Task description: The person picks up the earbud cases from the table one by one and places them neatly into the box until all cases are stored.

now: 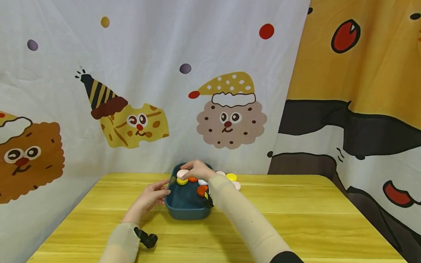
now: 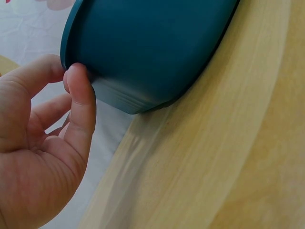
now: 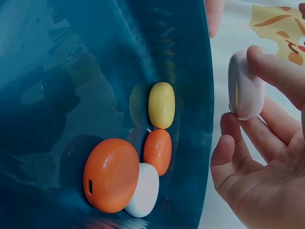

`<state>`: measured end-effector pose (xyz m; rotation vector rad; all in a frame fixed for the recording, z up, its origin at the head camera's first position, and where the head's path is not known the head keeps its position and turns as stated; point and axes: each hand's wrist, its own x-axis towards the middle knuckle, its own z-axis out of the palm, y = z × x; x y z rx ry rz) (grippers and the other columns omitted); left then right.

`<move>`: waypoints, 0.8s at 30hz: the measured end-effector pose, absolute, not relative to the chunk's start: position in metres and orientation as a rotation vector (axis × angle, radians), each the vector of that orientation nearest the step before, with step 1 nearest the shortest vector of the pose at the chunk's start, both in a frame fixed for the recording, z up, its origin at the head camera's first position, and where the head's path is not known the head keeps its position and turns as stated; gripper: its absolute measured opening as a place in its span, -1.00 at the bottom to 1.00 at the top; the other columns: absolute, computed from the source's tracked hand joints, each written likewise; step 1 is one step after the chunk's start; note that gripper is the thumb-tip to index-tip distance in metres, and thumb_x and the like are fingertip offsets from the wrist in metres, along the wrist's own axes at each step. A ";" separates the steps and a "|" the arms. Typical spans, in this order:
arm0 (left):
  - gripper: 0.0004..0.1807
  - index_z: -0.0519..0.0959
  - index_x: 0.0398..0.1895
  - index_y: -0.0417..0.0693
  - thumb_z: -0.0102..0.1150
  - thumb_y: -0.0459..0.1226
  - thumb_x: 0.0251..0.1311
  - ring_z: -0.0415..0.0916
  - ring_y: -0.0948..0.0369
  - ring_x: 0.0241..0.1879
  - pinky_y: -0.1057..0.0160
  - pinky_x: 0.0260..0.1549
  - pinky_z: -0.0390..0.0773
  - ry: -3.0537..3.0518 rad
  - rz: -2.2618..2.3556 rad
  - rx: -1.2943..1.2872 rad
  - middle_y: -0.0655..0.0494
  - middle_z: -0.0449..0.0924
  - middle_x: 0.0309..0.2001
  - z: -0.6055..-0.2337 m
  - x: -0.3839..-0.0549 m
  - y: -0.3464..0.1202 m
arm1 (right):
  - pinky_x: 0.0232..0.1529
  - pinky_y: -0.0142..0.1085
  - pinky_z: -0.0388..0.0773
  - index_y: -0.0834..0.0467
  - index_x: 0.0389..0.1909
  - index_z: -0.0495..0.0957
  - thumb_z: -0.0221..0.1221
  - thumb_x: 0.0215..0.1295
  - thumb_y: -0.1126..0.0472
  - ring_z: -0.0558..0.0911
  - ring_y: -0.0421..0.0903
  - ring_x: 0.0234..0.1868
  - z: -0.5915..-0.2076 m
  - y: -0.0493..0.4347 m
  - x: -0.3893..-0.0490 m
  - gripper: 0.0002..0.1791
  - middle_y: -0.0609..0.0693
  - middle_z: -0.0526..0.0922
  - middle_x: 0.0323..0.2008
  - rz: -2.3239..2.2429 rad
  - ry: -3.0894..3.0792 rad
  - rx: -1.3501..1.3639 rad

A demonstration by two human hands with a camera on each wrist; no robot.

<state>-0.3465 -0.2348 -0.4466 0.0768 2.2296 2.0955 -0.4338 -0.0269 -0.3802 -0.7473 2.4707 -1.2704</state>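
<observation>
Pale pink disc (image 3: 245,86) is pinched b/w my R hand's fingertips, gap just the disc's own thickness, held up over the far L part of the tub (image 1: 188,214). L hand (image 1: 149,198) is at the tub's L side, black wrist cam (image 1: 145,238) strapped on below it; thumb + finger are bent onto the rim w/ hardly any gap, pinching it, other fingers loose underneath. Tub sits on the wood table (image 1: 298,219), patterned curtain (image 1: 143,56) behind. Inside, going across, yellow disc (image 3: 162,106) lies under the pink one in head view, then a plain orange disc (image 3: 157,152) right next to it, then a white disc (image 3: 144,191), partly hidden behind a bigger-looking orange disc w/ a dark slot (image 3: 110,175), nr the tub's R wall. R hand (image 1: 201,171) comes in from the R, its forearm crossing over the tub's R edge. Past that, on the table just R of the tub, are a whitish disc (image 1: 220,173), a 2nd yellow disc (image 1: 231,177) & a pale disc (image 1: 236,185), partly hidden by my sleeve (image 1: 245,216).
</observation>
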 end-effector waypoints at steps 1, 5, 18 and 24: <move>-0.39 0.21 0.43 -0.28 0.06 -0.45 0.31 0.38 0.24 -0.50 0.33 -0.52 0.52 2.229 2.096 0.077 -0.03 0.43 -0.16 -0.447 -0.347 -0.235 | 0.04 -0.16 0.51 0.16 0.15 0.59 0.40 0.11 0.19 0.54 -0.07 0.03 -0.380 -0.027 -0.434 -0.47 0.02 0.58 0.10 -1.269 2.471 -0.747; -0.39 0.21 0.43 -0.28 0.08 -0.44 0.31 0.38 0.24 -0.50 0.31 -0.52 0.52 2.236 2.091 0.081 -0.03 0.43 -0.16 -0.446 -0.347 -0.235 | 0.07 -0.12 0.50 0.17 0.15 0.59 0.40 0.11 0.18 0.55 -0.07 0.01 -0.381 -0.028 -0.434 -0.47 0.02 0.58 0.09 -1.272 2.456 -0.750; -0.40 0.20 0.44 -0.26 0.04 -0.44 0.33 0.39 0.23 -0.50 0.30 -0.50 0.53 2.223 2.095 0.065 -0.01 0.42 -0.16 -0.449 -0.349 -0.236 | 0.12 -0.12 0.47 0.14 0.14 0.60 0.40 0.12 0.13 0.51 -0.02 0.13 -0.381 -0.029 -0.431 -0.48 -0.01 0.59 0.10 -1.239 2.441 -0.717; -0.40 0.23 0.42 -0.28 0.06 -0.47 0.30 0.39 0.25 -0.51 0.35 -0.53 0.51 2.227 2.112 0.067 0.00 0.41 -0.19 -0.450 -0.349 -0.235 | 0.10 -0.19 0.48 0.22 0.16 0.57 0.37 0.15 0.19 0.53 -0.01 0.13 -0.378 -0.029 -0.428 -0.48 0.07 0.60 0.09 -1.225 2.428 -0.760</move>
